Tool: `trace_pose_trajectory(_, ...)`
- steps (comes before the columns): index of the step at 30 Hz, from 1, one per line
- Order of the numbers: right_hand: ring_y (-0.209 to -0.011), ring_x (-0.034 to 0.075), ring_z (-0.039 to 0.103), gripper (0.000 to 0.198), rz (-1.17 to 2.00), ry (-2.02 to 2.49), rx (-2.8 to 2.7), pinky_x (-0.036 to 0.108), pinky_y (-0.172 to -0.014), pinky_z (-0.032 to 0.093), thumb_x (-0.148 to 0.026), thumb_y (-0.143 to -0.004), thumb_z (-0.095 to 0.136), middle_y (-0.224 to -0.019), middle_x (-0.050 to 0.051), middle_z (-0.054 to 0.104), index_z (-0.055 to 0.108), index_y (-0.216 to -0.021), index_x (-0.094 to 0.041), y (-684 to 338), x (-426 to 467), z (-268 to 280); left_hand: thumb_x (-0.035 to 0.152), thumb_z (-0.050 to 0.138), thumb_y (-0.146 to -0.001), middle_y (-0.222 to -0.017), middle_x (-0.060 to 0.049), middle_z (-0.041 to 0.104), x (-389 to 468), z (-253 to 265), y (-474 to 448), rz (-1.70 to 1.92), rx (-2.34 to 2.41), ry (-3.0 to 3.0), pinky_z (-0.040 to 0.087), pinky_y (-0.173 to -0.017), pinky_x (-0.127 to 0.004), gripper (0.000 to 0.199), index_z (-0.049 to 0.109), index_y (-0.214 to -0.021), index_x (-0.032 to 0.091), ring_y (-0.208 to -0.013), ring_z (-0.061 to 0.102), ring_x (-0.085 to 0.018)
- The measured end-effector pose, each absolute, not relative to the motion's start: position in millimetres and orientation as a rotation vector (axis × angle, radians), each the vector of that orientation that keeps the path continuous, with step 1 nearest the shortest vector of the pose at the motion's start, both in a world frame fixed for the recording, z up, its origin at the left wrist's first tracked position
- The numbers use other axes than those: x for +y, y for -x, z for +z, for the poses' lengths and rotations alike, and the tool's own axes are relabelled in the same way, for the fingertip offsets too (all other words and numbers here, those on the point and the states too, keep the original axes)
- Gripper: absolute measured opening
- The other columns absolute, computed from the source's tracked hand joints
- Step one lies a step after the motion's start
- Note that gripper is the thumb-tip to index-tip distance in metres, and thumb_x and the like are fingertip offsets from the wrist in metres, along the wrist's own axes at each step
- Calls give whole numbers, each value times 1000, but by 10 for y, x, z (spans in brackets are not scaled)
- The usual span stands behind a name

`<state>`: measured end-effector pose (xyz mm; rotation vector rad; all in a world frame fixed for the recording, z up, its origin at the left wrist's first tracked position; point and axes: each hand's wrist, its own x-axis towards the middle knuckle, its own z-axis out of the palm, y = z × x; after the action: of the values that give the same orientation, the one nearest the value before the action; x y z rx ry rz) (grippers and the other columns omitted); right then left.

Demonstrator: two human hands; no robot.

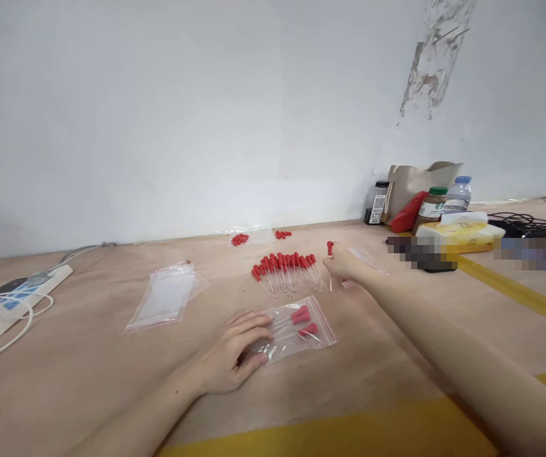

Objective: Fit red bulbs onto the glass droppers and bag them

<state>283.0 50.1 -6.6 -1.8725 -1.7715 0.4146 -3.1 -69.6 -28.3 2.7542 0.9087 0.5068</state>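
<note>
My left hand (pixel 237 349) is closed around the left end of a clear zip bag (pixel 282 346), its fingers on top and its thumb at the lower edge. Inside that bag lie several droppers with red rubber bulbs (pixel 307 329); the hand covers their left ends. Further right, my right hand (pixel 342 263) pinches a single dropper (pixel 330 248) upright, red bulb at the top. Just left of it spreads a fanned row of red-bulbed droppers (pixel 288 261) with clear stems. Another clear bag (pixel 365 257) lies partly hidden behind my right hand.
Stacked empty zip bags (pixel 165 295) lie to the left. Loose red bulbs (pixel 240 239) sit near the wall. A tissue pack (pixel 460 233), bottles (pixel 432 206), a beige bag (pixel 406 184) and black cables (pixel 534 225) are at right; white cables (pixel 28 311) at left.
</note>
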Motion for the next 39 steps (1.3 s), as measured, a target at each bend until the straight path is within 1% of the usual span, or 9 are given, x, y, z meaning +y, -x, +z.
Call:
trace_pose_trajectory(1, -52, 18, 57, 45, 493, 1821, -1758, 25, -45, 41, -21, -72, 46, -59, 5, 57, 39, -114, -7, -2868, 399, -79, 31, 47, -83, -128, -6, 45, -689, -289, 34, 504, 926, -2748, 24, -103, -43, 28, 51, -109, 22, -120, 38, -22)
trace_pose_trajectory(3, -43, 14, 53, 56, 761, 1578, -1631, 22, -39, 40, -19, -71, 43, -51, -5, 49, 23, -123, -11, -2913, 197, -150, 32, 47, -83, -127, -7, 45, -679, -293, 36, 484, 950, -2731, 24, -103, -44, 29, 51, -109, 22, -119, 38, -22)
trace_pose_trajectory(5, -40, 12, 51, 62, 889, 1367, -1459, 20, -36, 40, -18, -69, 43, -50, -9, 43, 15, -124, -16, -2908, 36, -256, 33, 47, -83, -126, -7, 46, -674, -288, 35, 452, 953, -2714, 23, -103, -44, 29, 51, -109, 22, -119, 38, -22)
trace_pose_trajectory(6, -40, 12, 51, 63, 917, 1296, -1387, 21, -35, 42, -18, -67, 44, -51, -10, 42, 15, -123, -17, -2889, -20, -312, 33, 47, -83, -126, -7, 46, -674, -284, 33, 438, 952, -2707, 22, -103, -44, 29, 50, -109, 22, -119, 38, -22)
trace_pose_trajectory(11, -41, 11, 52, 59, 966, 1117, -1214, 25, -38, 48, -22, -61, 53, -61, -10, 45, 21, -110, -22, -2746, -110, -496, 35, 47, -83, -127, -7, 46, -685, -272, 30, 450, 963, -2684, 24, -103, -43, 30, 49, -111, 22, -119, 38, -22)
trace_pose_trajectory(17, -43, 9, 52, 55, 912, 1056, -1169, 23, -41, 48, -23, -61, 57, -68, -8, 47, 23, -105, -24, -2725, -134, -472, 35, 47, -83, -127, -7, 45, -694, -279, 38, 460, 974, -2676, 26, -102, -43, 31, 49, -111, 23, -120, 37, -22)
trace_pose_trajectory(24, -46, 13, 56, 52, 1057, 1029, -1168, 27, -46, 51, -29, -63, 60, -58, -10, 49, 23, -98, -24, -2709, -200, -472, 33, 47, -83, -126, -7, 45, -700, -260, 27, 463, 975, -2670, 28, -101, -42, 30, 50, -111, 22, -119, 38, -22)
trace_pose_trajectory(32, -45, 13, 56, 50, 1170, 1067, -1194, 26, -42, 50, -30, -60, 64, -53, -11, 49, 26, -93, -24, -2743, -226, -483, 34, 47, -83, -129, -6, 43, -698, -273, 42, 446, 986, -2677, 27, -102, -43, 35, 48, -117, 24, -120, 37, -22)
trace_pose_trajectory(39, -50, 14, 59, 51, 1138, 1022, -1068, 31, -53, 55, -26, -59, 66, -58, -9, 52, 25, -89, -26, -2722, -209, -521, 34, 46, -84, -133, -6, 40, -674, -296, 53, 425, 965, -2699, 25, -102, -44, 39, 45, -123, 26, -122, 34, -23)
